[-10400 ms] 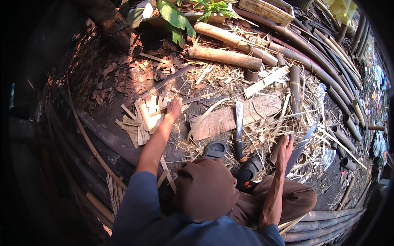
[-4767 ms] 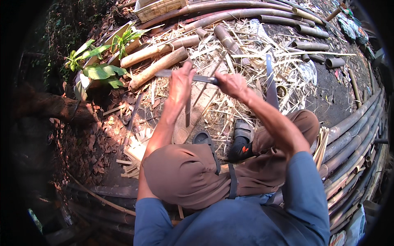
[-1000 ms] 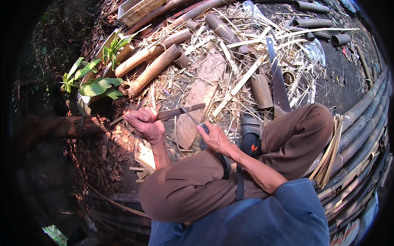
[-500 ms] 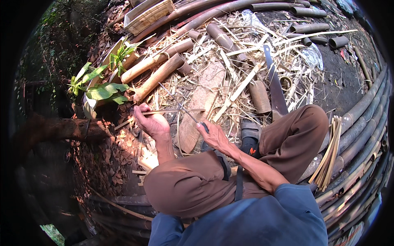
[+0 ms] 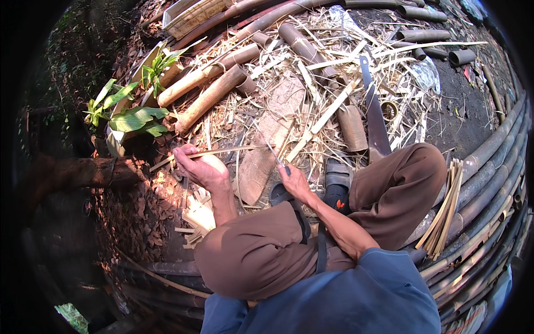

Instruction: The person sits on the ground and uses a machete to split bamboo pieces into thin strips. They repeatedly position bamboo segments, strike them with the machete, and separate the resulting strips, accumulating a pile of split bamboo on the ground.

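A thin bamboo strip [image 5: 233, 149] runs through my left hand [image 5: 201, 168], which is closed around it with the palm turned up. One end of the strip juts out left of the hand, the other points right over a worn wooden board [image 5: 267, 145]. My right hand [image 5: 295, 182] grips the dark handle of a narrow-bladed knife [image 5: 268, 143]. The blade slants up and to the left, close to the strip's right end; whether they touch I cannot tell. Beyond my feet lies a handsaw [image 5: 374, 111], flat on the shavings.
Split strips stand bundled [image 5: 443, 209] by my right knee, against long bamboo poles [image 5: 473, 195]. Short pale pieces [image 5: 198, 214] lie by my left forearm. Cut bamboo lengths [image 5: 211, 100], a leafy plant [image 5: 133, 117] and a plastic crate [image 5: 194, 18] are ahead. A log [image 5: 94, 173] juts in at left.
The knife has drawn back right and down along the strip, with its tip now near the strip's right end. My left hand has shifted slightly, and more strip shows behind it.
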Demonstrator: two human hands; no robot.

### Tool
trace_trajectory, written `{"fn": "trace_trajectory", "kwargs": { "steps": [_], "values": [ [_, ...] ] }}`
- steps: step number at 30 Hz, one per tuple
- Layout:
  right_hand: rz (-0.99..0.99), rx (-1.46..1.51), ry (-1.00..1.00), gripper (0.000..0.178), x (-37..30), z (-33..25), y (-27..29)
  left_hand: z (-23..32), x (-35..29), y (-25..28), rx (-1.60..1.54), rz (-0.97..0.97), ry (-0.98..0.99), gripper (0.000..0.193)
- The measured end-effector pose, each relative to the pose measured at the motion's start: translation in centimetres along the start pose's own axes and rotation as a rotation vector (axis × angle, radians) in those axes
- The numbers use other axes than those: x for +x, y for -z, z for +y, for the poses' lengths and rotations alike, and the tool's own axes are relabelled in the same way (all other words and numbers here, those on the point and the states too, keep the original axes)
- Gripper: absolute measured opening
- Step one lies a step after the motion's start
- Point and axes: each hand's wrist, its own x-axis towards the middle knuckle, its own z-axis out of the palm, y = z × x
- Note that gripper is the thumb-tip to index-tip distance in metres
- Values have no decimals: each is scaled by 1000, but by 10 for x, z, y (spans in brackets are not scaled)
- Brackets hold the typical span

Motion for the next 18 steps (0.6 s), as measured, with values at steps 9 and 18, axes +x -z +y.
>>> {"fn": "trace_trajectory", "kwargs": {
  "steps": [9,18],
  "values": [
    [-14,-147,-45,47,7,54,7,-8,9,-5,228,-130,-257,25],
    [-307,9,145,39,-39,-112,7,6,12,15,228,-130,-92,19]
  ]
}}
